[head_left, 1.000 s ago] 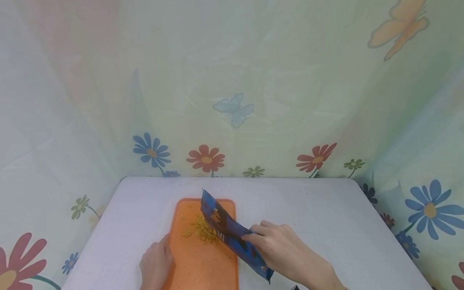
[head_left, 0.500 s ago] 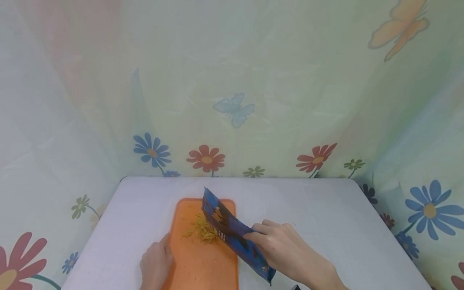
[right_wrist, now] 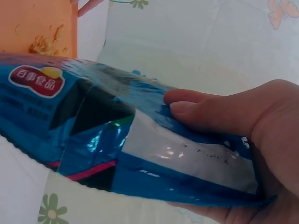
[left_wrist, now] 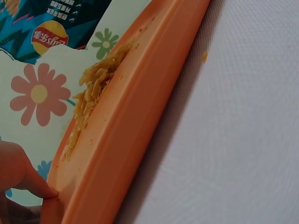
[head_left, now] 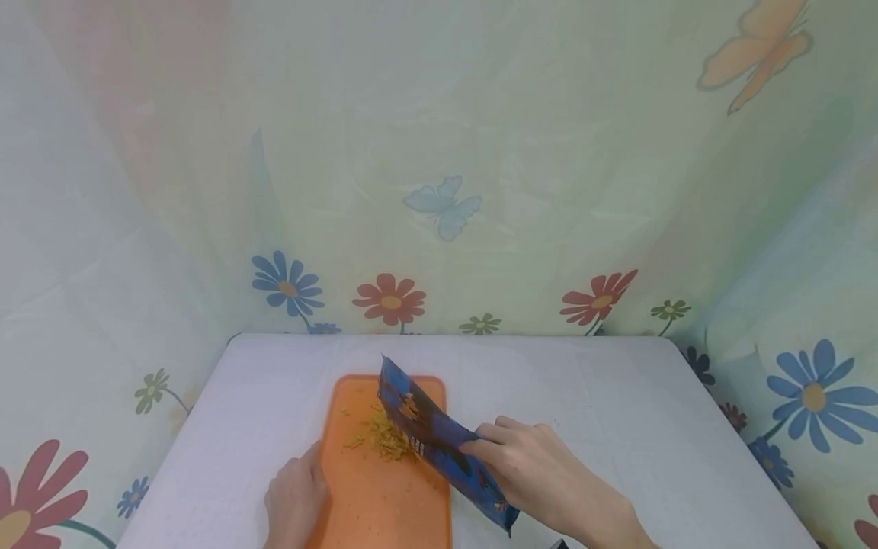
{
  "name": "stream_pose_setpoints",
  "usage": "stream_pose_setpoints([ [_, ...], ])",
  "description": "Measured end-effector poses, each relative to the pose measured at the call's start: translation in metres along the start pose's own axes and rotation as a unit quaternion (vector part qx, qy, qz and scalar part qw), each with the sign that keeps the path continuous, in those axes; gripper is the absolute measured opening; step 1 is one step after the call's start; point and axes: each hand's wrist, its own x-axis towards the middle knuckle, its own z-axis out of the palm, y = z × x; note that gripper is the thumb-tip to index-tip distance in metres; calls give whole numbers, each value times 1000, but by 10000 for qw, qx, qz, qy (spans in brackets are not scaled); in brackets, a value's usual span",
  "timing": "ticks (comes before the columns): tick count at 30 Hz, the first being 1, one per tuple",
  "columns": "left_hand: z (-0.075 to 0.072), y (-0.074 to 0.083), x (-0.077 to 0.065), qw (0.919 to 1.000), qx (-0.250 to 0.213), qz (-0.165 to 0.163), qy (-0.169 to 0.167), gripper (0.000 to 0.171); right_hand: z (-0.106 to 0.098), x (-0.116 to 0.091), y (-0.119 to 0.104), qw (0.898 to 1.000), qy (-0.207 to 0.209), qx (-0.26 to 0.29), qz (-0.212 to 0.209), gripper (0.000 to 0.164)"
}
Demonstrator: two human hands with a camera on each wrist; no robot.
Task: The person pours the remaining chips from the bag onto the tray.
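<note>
My left hand [head_left: 296, 496] holds the left side of an orange tray [head_left: 384, 507]; in the left wrist view its thumb and fingers [left_wrist: 32, 184] pinch the raised rim. A small heap of broken yellow potato chips [head_left: 387, 438] lies on the tray's far half. My right hand [head_left: 524, 467] grips a blue chip bag [head_left: 439, 441] by its near part, thumb on one face and fingers behind. The bag slants across the tray's right side, its far end over the heap and partly hiding it. Printed labels show on the bag [right_wrist: 98, 126] in the right wrist view.
The white table [head_left: 583, 396] extends around the tray. One yellow crumb [left_wrist: 204, 57] lies on the cloth beside the tray. A flowered curtain [head_left: 329, 191] stands behind the table and along both sides. A small dark object [head_left: 559, 544] shows at the bottom edge.
The bag has shifted slightly to the right and then back left in my right hand. The left hand, the tray and the chip heap look nearly the same.
</note>
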Motion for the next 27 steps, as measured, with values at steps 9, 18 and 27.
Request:
stream_pose_setpoints([
  [9, 2, -1, 1, 10000, -27, 29, 1, 43, 2, 0, -1, 9990, 337, -210, -183, 21],
  [18, 1, 0, 1, 9999, -29, -28, -105, 43, 4, -1, -1, 9986, 362, -331, -203, 23],
  [27, 0, 0, 1, 10000, -52, 34, -57, 44, 4, -1, 0, 9973, 615, -260, -293, 27],
])
